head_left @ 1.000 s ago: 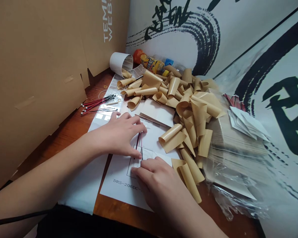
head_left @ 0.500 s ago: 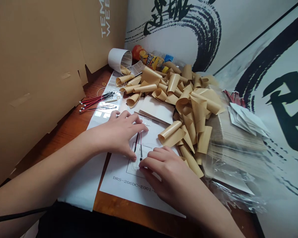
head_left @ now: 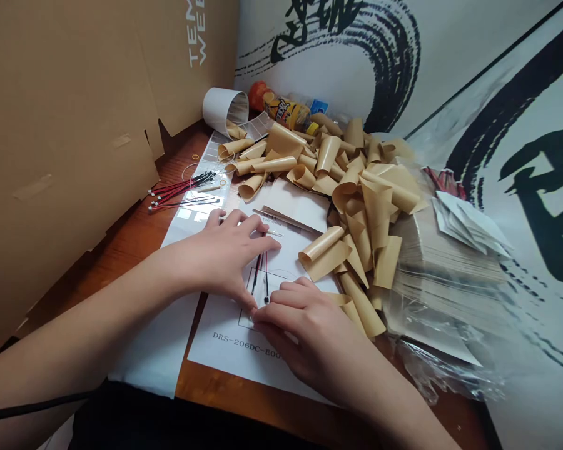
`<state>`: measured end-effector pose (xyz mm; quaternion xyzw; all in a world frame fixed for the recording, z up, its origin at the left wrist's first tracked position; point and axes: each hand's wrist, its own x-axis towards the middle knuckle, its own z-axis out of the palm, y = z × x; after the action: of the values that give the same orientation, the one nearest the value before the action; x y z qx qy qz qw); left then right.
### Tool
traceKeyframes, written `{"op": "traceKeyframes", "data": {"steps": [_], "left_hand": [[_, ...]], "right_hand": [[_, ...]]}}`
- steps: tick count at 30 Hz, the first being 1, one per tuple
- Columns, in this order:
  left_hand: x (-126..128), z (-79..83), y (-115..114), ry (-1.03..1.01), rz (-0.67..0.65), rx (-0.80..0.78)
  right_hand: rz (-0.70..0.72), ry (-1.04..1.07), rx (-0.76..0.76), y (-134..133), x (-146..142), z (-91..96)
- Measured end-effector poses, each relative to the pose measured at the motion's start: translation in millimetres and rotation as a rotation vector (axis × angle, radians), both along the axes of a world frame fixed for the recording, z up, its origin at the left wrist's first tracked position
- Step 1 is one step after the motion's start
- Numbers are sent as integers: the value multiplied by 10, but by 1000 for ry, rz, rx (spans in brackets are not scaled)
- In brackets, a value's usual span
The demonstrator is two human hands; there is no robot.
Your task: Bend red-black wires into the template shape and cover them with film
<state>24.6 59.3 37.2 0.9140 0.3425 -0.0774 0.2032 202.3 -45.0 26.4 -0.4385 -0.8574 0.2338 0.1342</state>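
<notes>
While the left hand point(head_left: 225, 256) and right hand point(head_left: 304, 331) lie half-curled on a printed DRS-206DC sheet point(head_left: 223, 340), thin red and black wires point(head_left: 261, 275) lying between them on the sheet, fingertips point(head_left: 253, 306) just beside the wires, any grip unclear, curled tan paper strips point(head_left: 375, 212) heaped alongside, a wire bundle point(head_left: 182, 190) further left

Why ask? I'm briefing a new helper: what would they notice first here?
The heap of curled tan sheets across the wooden table comes first. Below it, the left hand and right hand rest on a printed sheet either side of two thin wires. Large black brush strokes on the wall at right stand out too.
</notes>
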Motion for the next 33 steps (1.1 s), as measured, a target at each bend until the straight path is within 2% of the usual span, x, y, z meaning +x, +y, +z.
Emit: {"op": "traceKeyframes", "data": {"steps": [10, 16, 20, 25, 33], "left_hand": [[28, 70, -32, 39, -6, -27], [23, 58, -35, 39, -4, -23], [15, 55, -29, 36, -13, -34], [10, 67, -20, 40, -5, -54], [20, 34, -52, 19, -2, -29]], "right_hand": [[-42, 32, -8, 46, 73, 70], [-40, 23, 11, 41, 76, 147], [-73, -20, 18, 74, 98, 110], [-47, -65, 48, 110, 105, 19], [-60, -26, 68, 127, 95, -27]]}}
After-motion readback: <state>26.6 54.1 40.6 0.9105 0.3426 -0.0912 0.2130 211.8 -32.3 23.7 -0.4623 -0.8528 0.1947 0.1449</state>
